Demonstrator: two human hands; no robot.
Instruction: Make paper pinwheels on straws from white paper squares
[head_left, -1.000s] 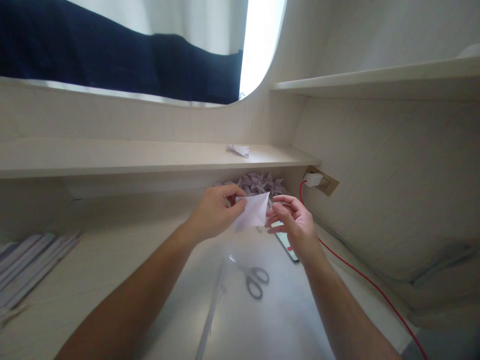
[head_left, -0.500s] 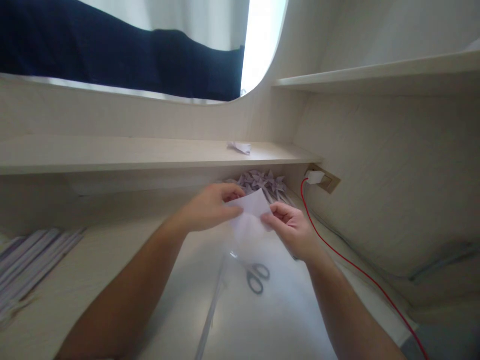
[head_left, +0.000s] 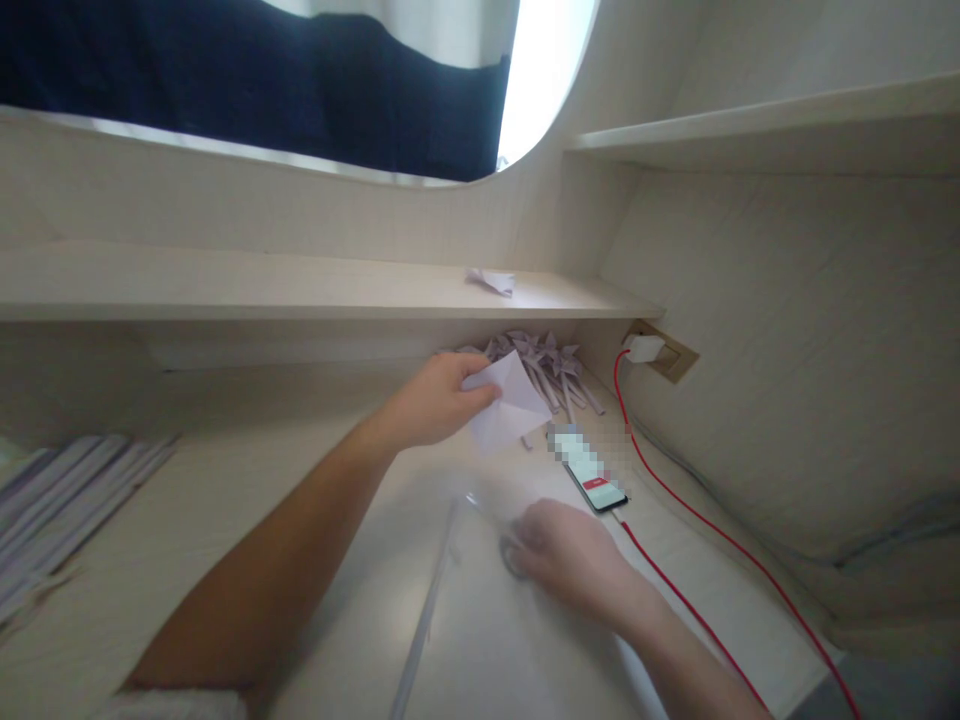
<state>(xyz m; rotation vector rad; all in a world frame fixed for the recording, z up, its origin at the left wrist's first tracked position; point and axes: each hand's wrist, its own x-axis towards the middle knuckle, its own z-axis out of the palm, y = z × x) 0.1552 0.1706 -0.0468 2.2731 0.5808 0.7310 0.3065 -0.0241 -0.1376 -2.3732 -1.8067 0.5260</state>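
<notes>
My left hand (head_left: 442, 400) pinches a square of white paper (head_left: 517, 405) by its left side, thumb on top. Crossing fold lines show on the sheet, held above the desk. My right hand (head_left: 566, 550), smeared by motion, is down at the desk with its fingers closed at the dark handles of a pair of scissors (head_left: 513, 556). Those fingers cover most of the handles. The blades (head_left: 471, 498) point away to the upper left. Left of the scissors lies a thin pale strip (head_left: 421, 625), running towards me.
Folded paper pinwheels (head_left: 551, 360) on sticks are heaped at the back. A phone (head_left: 589, 470) with a red cable (head_left: 682, 600) lies to the right. Long paper strips (head_left: 75, 510) are stacked at left. Folded paper (head_left: 492, 282) sits on the shelf (head_left: 300, 290). A charger (head_left: 643, 348) fills the wall socket.
My right hand has let go of the paper and dropped to the scissors, uncovering the phone. The left hand keeps the paper. The view has shifted slightly.
</notes>
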